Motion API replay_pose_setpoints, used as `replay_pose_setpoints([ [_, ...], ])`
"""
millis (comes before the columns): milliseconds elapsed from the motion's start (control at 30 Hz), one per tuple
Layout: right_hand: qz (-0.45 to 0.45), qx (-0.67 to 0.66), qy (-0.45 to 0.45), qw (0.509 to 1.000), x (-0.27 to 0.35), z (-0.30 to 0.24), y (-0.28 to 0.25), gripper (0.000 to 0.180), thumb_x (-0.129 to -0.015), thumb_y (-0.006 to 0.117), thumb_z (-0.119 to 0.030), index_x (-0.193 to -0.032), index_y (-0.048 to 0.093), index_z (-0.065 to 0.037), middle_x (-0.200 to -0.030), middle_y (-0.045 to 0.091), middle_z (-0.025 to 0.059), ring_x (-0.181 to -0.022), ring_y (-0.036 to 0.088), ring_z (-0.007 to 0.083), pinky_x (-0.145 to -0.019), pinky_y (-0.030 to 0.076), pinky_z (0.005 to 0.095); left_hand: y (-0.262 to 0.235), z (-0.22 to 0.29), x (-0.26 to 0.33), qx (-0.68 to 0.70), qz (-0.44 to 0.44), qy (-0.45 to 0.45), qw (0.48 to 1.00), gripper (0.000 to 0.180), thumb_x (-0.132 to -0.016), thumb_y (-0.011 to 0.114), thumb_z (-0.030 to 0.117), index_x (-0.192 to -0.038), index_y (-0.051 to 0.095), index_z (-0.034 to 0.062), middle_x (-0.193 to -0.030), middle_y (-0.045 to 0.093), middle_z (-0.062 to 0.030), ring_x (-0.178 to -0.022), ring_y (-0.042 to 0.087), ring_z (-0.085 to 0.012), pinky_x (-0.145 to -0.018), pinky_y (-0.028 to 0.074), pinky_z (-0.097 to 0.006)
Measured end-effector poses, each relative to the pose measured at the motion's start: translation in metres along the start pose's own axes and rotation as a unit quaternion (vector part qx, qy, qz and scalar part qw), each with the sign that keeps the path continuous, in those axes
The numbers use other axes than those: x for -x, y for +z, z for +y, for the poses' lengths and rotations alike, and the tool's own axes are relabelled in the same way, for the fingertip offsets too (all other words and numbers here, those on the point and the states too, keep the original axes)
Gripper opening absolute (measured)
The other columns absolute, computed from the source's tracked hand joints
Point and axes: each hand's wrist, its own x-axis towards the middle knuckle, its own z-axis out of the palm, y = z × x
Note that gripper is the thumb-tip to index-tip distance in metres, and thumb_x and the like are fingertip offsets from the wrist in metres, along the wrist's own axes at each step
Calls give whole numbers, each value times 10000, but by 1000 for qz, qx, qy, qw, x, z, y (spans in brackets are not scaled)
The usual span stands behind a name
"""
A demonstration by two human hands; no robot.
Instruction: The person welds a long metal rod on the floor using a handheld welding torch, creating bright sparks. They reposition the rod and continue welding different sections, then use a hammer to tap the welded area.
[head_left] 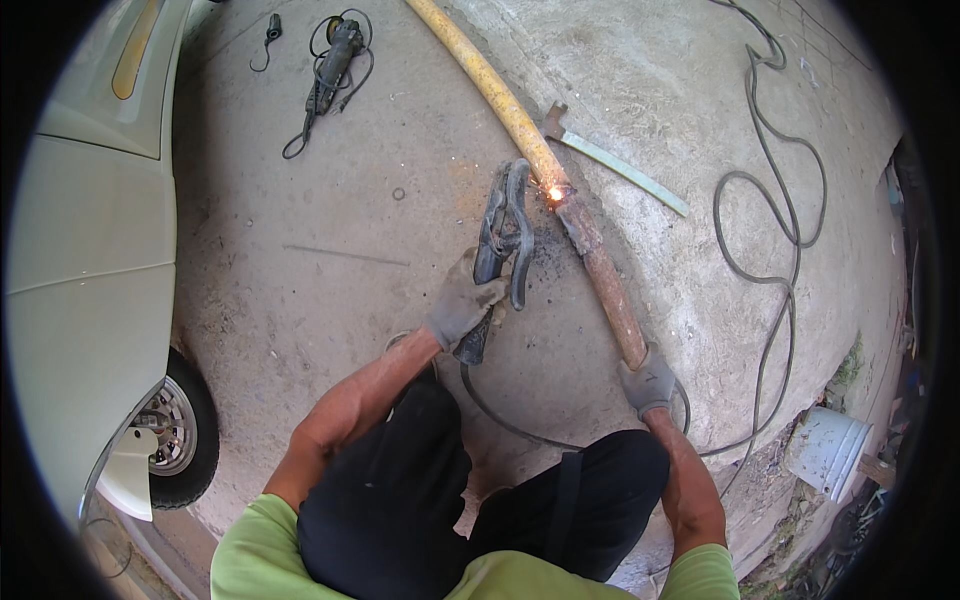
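While your gloved left hand clamped its fingers round the welding holder and your right hand gripped the rusty pipe on the concrete floor, the sparking joint to the yellow pipe looked only partly welded

head cam, fisheye, looks down, close over concrete floor

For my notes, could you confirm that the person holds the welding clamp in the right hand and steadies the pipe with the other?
Not quite: the head view shows the welding clamp in the left hand; the right hand steadies the pipe.
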Motion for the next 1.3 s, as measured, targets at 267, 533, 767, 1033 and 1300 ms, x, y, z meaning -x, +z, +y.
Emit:
replay_pose_setpoints([
  [267, -4, 19, 18, 1000, -1, 8, 6, 502, -850, 807, -377, -1187, 668, -31, -961, 767, 308, -922, 759, 521, -804, 598, 587, -1, 27, 3, 62, -27, -49, 997, 531, -1015, 795, 215, -1362, 529, -87, -917, 741, -137, -672, 725, -176, -657, 606, -337],
  [533, -14, 5, 12, 1000, 1, -2, -4, 530, -846, 818, -380, -1219, 670, -34, -1035, 762, 324, -963, 757, 520, -829, 598, 585, -3, 49, 15, 277, -14, -78, 958, 418, -1030, 749, 142, -1355, 528, -1, -912, 691, -75, -647, 680, -163, -578, 572, -314],
  [767, -23, 17, 20, 999, -2, 0, -1, 506, -843, 816, -363, -1205, 680, -37, -970, 772, 296, -932, 761, 512, -821, 600, 582, -2, 43, 14, 253, -21, -85, 964, 439, -1028, 756, 136, -1381, 534, -3, -918, 696, -78, -642, 673, -160, -584, 570, -312],
  [1033, -9, 5, 16, 1000, 0, 0, -1, 498, -843, 816, -370, -1196, 679, -46, -960, 773, 291, -917, 769, 499, -811, 602, 574, 3, 40, 12, 263, -31, -102, 959, 410, -1020, 769, 146, -1325, 547, -14, -927, 684, -73, -639, 665, -158, -569, 556, -315],
  [1300, -9, 14, 14, 1000, 0, -1, 0, 484, -845, 813, -367, -1180, 673, -47, -944, 772, 285, -908, 767, 498, -805, 600, 574, 3, 35, 6, 244, -39, -101, 964, 392, -1001, 758, 132, -1305, 560, -18, -928, 673, -78, -638, 669, -165, -564, 564, -323],
])
